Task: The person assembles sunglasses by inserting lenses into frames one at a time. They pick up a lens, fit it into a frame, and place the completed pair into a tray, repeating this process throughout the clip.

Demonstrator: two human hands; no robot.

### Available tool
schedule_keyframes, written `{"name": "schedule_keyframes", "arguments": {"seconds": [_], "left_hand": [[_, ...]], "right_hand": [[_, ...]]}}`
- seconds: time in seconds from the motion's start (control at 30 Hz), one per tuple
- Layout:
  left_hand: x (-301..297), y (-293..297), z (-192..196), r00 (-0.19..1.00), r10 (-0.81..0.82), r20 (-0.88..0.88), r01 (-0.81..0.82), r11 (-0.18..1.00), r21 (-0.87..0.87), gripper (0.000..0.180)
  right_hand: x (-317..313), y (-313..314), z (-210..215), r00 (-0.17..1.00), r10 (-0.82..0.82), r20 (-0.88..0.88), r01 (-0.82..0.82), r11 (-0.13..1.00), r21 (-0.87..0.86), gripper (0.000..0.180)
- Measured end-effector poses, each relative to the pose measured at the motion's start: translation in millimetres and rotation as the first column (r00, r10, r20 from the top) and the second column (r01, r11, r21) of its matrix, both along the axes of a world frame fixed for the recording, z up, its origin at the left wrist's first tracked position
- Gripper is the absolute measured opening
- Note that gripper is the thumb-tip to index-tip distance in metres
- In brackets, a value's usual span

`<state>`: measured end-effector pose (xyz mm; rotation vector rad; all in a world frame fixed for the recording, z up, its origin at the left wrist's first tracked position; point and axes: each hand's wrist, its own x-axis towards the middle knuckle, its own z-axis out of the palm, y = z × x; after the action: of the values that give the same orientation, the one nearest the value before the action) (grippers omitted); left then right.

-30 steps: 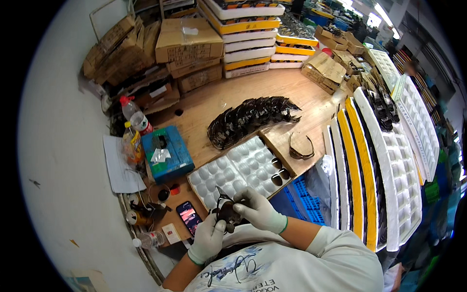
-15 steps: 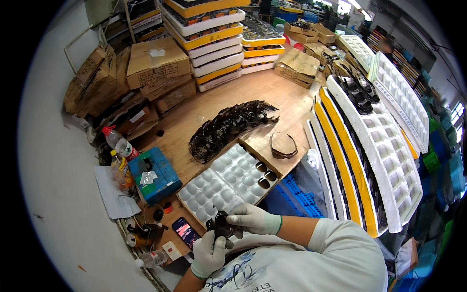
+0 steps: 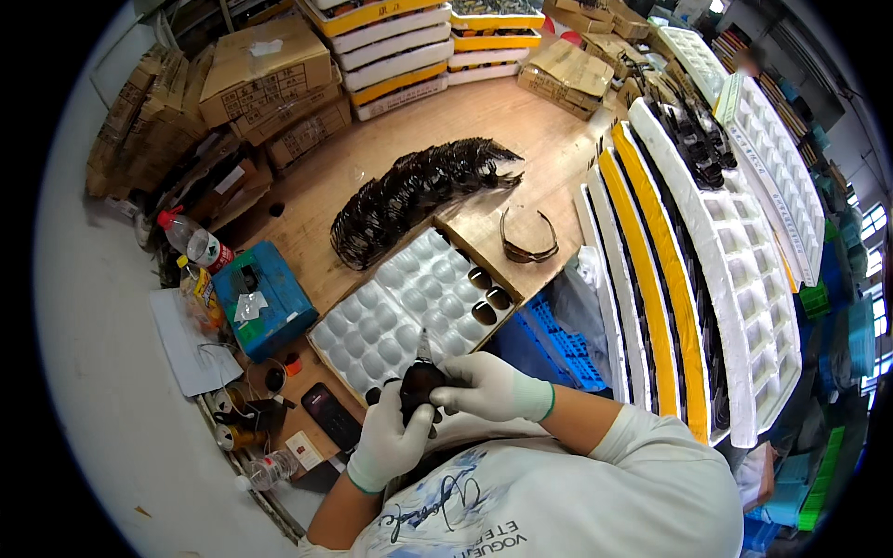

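Both my hands wear white gloves and meet close to my body, at the near edge of a lens tray (image 3: 367, 321). My left hand (image 3: 389, 445) grips a dark pair of sunglasses (image 3: 421, 383) from below. Fingers of my right hand (image 3: 493, 386) pinch its right side. A slim pointed piece sticks up above the sunglasses; I cannot make out what it is. The tray has rows of rounded, pale hollows, with a few brown lenses (image 3: 485, 312) at its right end. Another pair of sunglasses (image 3: 530, 251) lies beyond the tray's right corner.
A long row of dark eyewear frames (image 3: 419, 195) lies behind the tray. At left are a blue box (image 3: 265, 302), bottles (image 3: 195, 242) and a phone (image 3: 331, 417). White and yellow foam trays (image 3: 651, 270) stand at right; cartons (image 3: 265, 74) are stacked at back left.
The view has shifted, so the table's things appear higher and further left. My hands have turned the sunglasses, and a dark lens now faces up. The phone's screen has dimmed.
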<state>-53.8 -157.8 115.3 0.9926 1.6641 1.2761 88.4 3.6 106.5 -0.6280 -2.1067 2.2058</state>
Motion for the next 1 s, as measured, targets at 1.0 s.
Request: {"name": "schedule_keyframes", "arguments": {"seconds": [1.0], "left_hand": [[4, 244, -173, 0.973, -0.022, -0.23, -0.071, 0.918, -0.391, 0.046]], "right_hand": [[1, 198, -31, 0.98, -0.134, -0.149, 0.18, 0.914, 0.364, 0.063]]}}
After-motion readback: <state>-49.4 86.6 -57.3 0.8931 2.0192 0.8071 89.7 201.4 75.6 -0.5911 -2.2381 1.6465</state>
